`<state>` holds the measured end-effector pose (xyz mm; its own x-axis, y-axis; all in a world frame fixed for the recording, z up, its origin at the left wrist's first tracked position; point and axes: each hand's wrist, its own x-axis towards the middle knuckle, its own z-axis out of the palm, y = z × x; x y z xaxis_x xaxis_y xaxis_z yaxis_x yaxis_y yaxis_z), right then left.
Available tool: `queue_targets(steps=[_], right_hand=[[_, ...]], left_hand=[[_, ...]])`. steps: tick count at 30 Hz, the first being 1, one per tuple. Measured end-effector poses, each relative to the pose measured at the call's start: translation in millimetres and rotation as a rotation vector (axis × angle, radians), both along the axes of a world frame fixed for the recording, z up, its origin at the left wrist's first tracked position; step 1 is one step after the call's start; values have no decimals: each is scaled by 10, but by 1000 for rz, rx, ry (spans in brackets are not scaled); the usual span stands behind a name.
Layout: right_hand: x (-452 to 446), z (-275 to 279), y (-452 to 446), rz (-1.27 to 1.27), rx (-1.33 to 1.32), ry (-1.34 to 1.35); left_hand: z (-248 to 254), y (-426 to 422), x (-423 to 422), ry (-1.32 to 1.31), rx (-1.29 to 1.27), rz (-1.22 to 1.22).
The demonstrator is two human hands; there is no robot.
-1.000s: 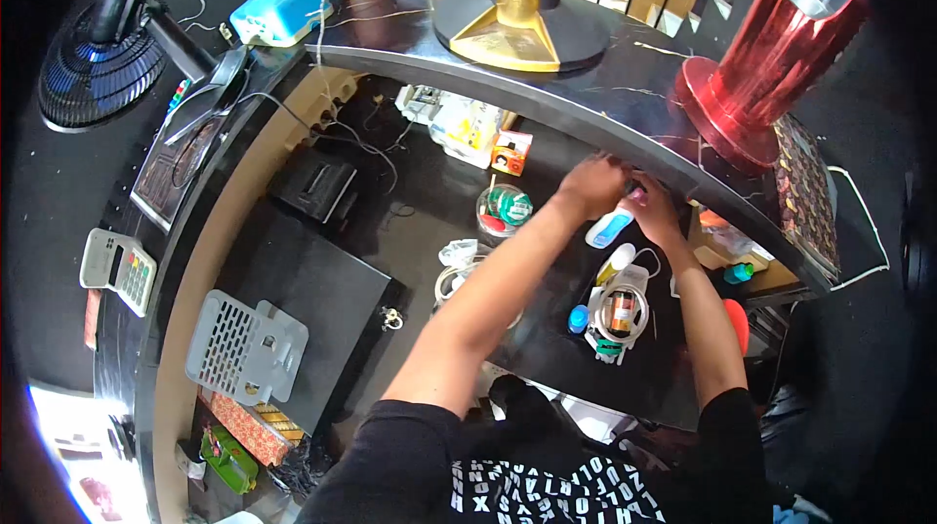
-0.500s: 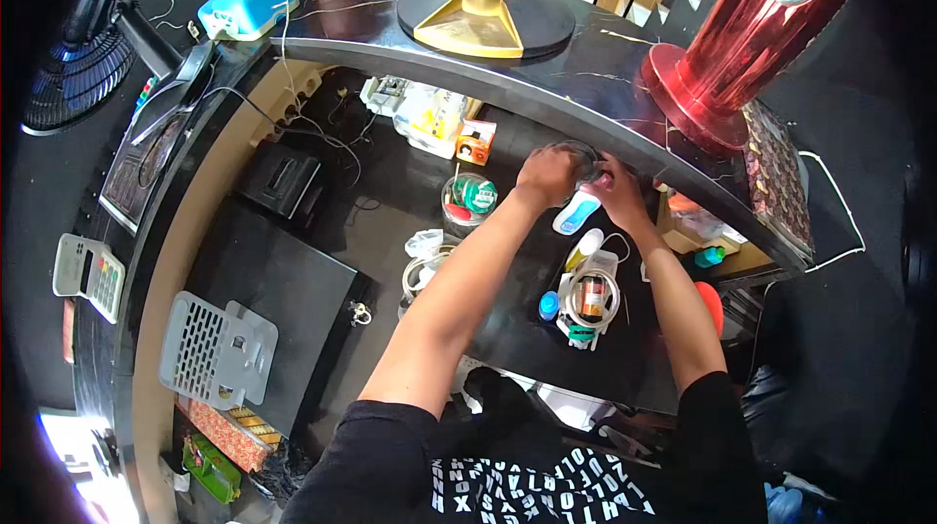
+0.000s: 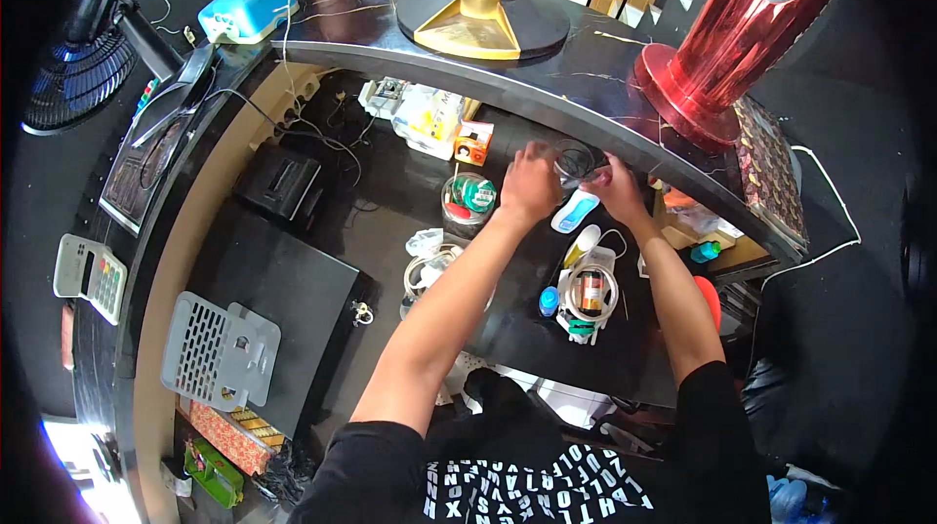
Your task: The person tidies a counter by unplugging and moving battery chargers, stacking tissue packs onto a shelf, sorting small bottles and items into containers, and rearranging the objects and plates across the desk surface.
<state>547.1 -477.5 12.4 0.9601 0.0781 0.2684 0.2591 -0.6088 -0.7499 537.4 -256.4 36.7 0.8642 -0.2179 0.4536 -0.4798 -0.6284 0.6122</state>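
A coiled black cable [image 3: 578, 159] is stretched between my two hands, under the raised counter edge. My left hand [image 3: 532, 182] is closed on the left side of the coil. On its right side, my right hand [image 3: 618, 187] pinches it, with something pinkish at the fingertips that is too small to make out. A white and blue bottle [image 3: 575, 211] lies just below the hands. Nearer me are a yellow tube with a white cap [image 3: 583, 245], a coiled white cable [image 3: 613, 302] around a brown jar, and a small blue-capped bottle [image 3: 549, 302].
A clear round tub [image 3: 468, 200] with green and red items stands left of my hands, near an orange box [image 3: 473, 144]. A white cable bundle [image 3: 429, 266] lies by my left forearm. Above, the counter ledge [image 3: 605, 100] carries a gold-black stand and a red dispenser [image 3: 717, 56].
The view has shifted, so the scene sits further left. My left hand has moved away from my right hand, and the black cable loops now show open between them.
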Motion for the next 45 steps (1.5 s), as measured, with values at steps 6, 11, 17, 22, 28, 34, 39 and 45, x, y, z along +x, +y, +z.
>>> queue_targets(steps=[6,11,17,22,28,34,39,45], right_hand=[[-262,236,53,-79,-117,-64],[-494,503,297,57,-43,-148],[-580,492,461,128,30,-38],[-565,636,429,291,-3,54],[-304,614,131,13,-398,80],[272,414,295,223,-364,115],[751,291,331,115,-560,177],[1355,305,713,151,-667,68]], left_hand=[[42,-43,-326,321,70,-55],[-73,-123,-455,303,85,-111],[-189,-178,-502,285,-83,-104],[-82,-10,-656,284,-60,2],[-27,209,-918,229,-135,87],[-41,340,-1130,304,-204,37],[120,453,-1258,321,-265,28],[118,474,-1273,314,-326,71]])
